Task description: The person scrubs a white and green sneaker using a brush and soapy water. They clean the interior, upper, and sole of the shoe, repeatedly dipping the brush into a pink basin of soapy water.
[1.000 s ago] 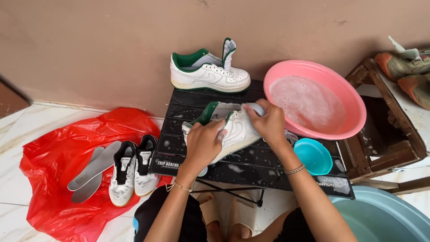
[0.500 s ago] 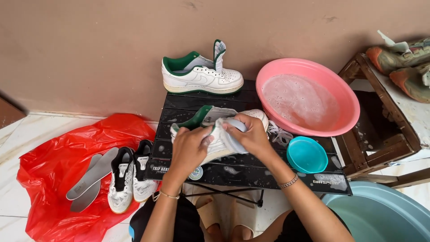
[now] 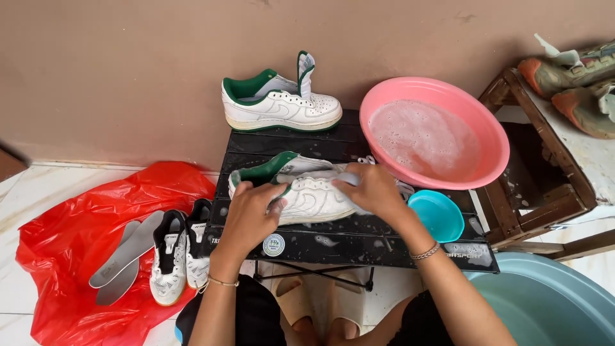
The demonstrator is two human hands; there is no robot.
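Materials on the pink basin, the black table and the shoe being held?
Pink basin: looks like moulded plastic, smooth and glossy, thin rolled rim. Black table: slatted, matte, wet; metal or plastic, can't tell. Shoe under left hand and right hand: white smooth leather or synthetic, stitched panels, green lining.

Table: a low black slatted table (image 3: 333, 240) by the wall.
On it: two white-and-green sneakers (image 3: 278, 102) (image 3: 307, 195), a pink basin (image 3: 493, 150) of suds, a small teal bowl (image 3: 439, 214).
Floor: red bag (image 3: 70, 237).
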